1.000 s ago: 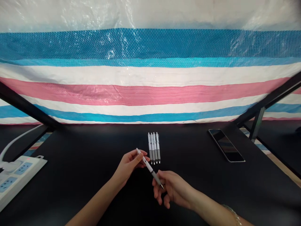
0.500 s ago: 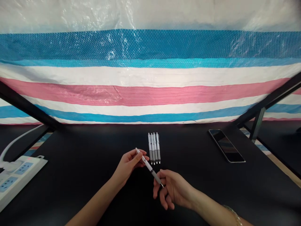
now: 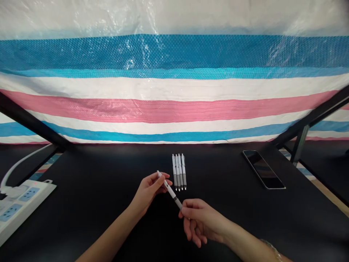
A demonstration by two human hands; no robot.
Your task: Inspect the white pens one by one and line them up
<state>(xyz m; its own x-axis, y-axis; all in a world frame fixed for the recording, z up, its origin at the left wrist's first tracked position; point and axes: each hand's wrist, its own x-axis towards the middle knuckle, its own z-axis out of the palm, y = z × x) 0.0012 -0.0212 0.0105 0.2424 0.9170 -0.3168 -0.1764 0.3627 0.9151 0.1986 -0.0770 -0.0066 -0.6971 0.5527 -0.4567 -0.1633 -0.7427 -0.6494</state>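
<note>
A white pen with a grey grip (image 3: 169,189) slants between my two hands above the black table. My left hand (image 3: 148,190) pinches its white upper end between thumb and fingers. Around the grey grip near the tip, my right hand (image 3: 200,220) closes with thumb and index finger, so the tip is mostly hidden. The other fingers of that hand curl loosely below. Just beyond my hands lie several similar white and grey pens (image 3: 179,171), side by side in a row with their tips toward me.
To the right a dark-screened phone (image 3: 263,169) lies on the black table (image 3: 114,167). A white power strip (image 3: 23,203) with a plugged-in cable sits at the left edge. Striped plastic sheeting (image 3: 174,109) hangs behind, between black frame bars (image 3: 32,122).
My right thumb and index finger have closed on the pen's grey grip; before, that hand was open around the tip. My left hand and the row of pens stay in place.
</note>
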